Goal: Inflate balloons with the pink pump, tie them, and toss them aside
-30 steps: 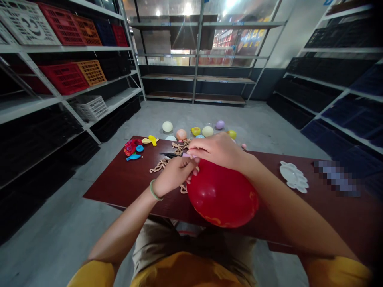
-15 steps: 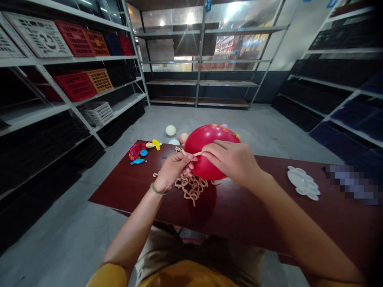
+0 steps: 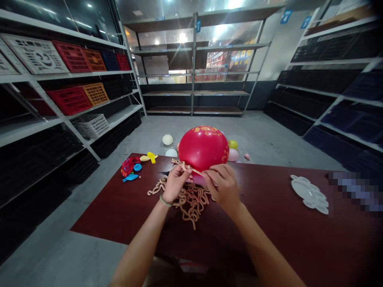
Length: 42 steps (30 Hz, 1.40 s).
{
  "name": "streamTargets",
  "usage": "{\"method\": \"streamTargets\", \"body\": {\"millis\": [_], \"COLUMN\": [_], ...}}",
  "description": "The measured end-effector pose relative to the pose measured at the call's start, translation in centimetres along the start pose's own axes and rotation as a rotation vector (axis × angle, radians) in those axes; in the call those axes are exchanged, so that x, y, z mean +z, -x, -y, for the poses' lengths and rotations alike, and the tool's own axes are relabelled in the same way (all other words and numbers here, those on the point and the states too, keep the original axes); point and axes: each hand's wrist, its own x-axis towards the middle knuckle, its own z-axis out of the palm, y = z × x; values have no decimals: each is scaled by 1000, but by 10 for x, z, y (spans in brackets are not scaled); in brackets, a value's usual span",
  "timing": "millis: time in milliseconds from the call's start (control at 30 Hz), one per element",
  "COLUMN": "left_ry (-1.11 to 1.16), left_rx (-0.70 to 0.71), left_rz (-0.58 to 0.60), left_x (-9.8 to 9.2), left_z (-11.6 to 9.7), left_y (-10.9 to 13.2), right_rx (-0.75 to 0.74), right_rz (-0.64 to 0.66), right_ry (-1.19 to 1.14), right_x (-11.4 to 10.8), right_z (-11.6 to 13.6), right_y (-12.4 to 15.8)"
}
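Note:
A large inflated red balloon [image 3: 203, 147] with gold print stands just beyond my two hands. A tan cord [image 3: 196, 172] stretches between my fingers, in front of the balloon's lower side. My left hand [image 3: 174, 183], with a green band at the wrist, pinches the cord's left part between thumb and fingers. My right hand [image 3: 223, 184] pinches the other end. I cannot tell whether the cord goes around the balloon's neck, which is hidden. Below and between my hands lies a loose pile of curly tan cords [image 3: 191, 203] on the dark red-brown table [image 3: 263, 231].
Limp red [image 3: 128, 166], blue [image 3: 131, 177] and yellow balloons [image 3: 152, 157] lie at the table's left. A white scalloped tray [image 3: 309, 192] is on the right. Several inflated balloons, one pale yellow [image 3: 167, 139], are on the floor behind. Shelves with crates [image 3: 70, 99] line the sides.
The red balloon has turned more upright, showing its gold print. My right hand has come lower and nearer the left hand. The camera view has tilted up a little.

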Motion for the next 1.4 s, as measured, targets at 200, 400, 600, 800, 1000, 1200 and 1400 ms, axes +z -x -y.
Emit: {"method": "streamTargets", "body": {"millis": [200,400,600,800,1000,1200,1400], "left_ry": [-103,-178,-264,-298,-205,-226,-346], "left_rx": [-51,-101,-38,-11,-16,109,193], "left_rz": [137,294,315,288,224,93,-48], "left_x": [-8,-8,-7,-5,-1,1,1], "left_z": [13,12,14,11,6,11,11], "left_y": [8,16,18,19,22,24,25], "right_rx": [31,-31,-114,-121,-63,-22,6], "right_rz": [5,102,116,139,138,128,139], "right_ry": [52,157,256,249,242,258,236], "right_x": [-5,-1,2,5,9,12,15], "right_z": [-4,-5,-2,0,7,14,19], "right_y": [4,7,11,12,13,11,12]}}
